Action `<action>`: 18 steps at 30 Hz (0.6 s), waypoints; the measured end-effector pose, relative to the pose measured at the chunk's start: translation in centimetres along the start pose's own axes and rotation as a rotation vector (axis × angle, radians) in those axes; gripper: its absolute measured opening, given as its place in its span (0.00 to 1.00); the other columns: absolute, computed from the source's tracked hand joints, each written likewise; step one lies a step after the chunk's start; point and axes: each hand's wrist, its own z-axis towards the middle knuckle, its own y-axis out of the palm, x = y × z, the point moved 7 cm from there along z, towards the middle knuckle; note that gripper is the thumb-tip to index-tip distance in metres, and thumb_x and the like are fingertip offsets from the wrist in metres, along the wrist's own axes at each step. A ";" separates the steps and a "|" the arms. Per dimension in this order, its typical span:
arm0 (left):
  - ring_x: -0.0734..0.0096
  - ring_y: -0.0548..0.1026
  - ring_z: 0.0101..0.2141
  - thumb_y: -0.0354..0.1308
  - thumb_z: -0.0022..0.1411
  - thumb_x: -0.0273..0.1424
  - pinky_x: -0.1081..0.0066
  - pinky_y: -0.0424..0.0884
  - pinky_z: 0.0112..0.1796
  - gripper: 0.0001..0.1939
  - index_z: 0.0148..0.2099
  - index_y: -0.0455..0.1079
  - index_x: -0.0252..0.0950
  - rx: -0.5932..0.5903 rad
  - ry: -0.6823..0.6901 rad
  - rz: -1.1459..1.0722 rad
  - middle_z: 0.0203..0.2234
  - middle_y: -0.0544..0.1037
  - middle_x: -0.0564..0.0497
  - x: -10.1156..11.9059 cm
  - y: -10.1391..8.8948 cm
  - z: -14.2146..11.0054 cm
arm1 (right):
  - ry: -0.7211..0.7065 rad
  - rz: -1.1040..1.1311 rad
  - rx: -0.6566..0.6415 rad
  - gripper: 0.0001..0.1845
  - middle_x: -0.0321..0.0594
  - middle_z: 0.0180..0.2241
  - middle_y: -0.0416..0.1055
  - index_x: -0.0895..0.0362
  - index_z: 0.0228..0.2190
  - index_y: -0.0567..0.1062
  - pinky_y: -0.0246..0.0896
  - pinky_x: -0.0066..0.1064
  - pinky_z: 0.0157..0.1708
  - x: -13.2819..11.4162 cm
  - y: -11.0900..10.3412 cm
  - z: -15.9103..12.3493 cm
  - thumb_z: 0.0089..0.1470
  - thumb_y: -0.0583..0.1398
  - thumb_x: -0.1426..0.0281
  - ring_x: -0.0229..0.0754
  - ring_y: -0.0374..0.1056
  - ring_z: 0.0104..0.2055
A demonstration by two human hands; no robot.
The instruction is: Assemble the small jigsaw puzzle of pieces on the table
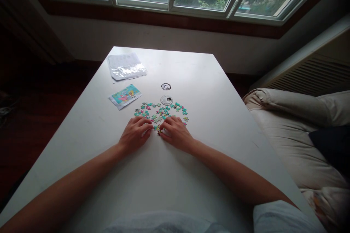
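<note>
Small teal, pink and yellow jigsaw puzzle pieces [164, 110] lie in a rough ring on the white table, with more inside it. At the near side of this ring, my left hand [136, 133] rests with bent fingers, its fingertips at the left edge of a few jigsaw puzzle pieces [158, 129]. From the other side, my right hand [176, 133] pinches those same pieces between thumb and fingers. Both hands hide part of the ring. Left of the pieces lies a picture card [125, 95] with colourful cartoon figures on a teal ground.
A clear plastic sleeve with papers [127, 66] lies at the table's far left. Two small round items, one silvery [166, 100] and one dark-rimmed [166, 86], sit beyond the pieces. A cushioned light sofa [284, 142] stands right of the white table [191, 69].
</note>
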 end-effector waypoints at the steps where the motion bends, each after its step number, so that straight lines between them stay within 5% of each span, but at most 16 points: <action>1: 0.60 0.72 0.50 0.56 0.70 0.30 0.56 0.66 0.52 0.08 0.46 0.75 0.42 -0.007 0.010 0.001 0.46 0.80 0.50 0.1 0.1 0.0 | 0.006 -0.002 0.010 0.07 0.42 0.42 0.71 0.53 0.39 0.75 0.52 0.40 0.48 0.2 0.0 0.0 0.59 0.65 0.65 0.48 0.60 0.48; 18: 0.60 0.72 0.50 0.56 0.70 0.30 0.57 0.67 0.52 0.08 0.46 0.76 0.43 -0.021 0.049 -0.023 0.45 0.80 0.50 0.2 0.5 -0.1 | -0.011 -0.037 0.076 0.08 0.42 0.41 0.71 0.53 0.38 0.75 0.51 0.41 0.49 -0.3 0.1 0.2 0.61 0.63 0.62 0.48 0.59 0.48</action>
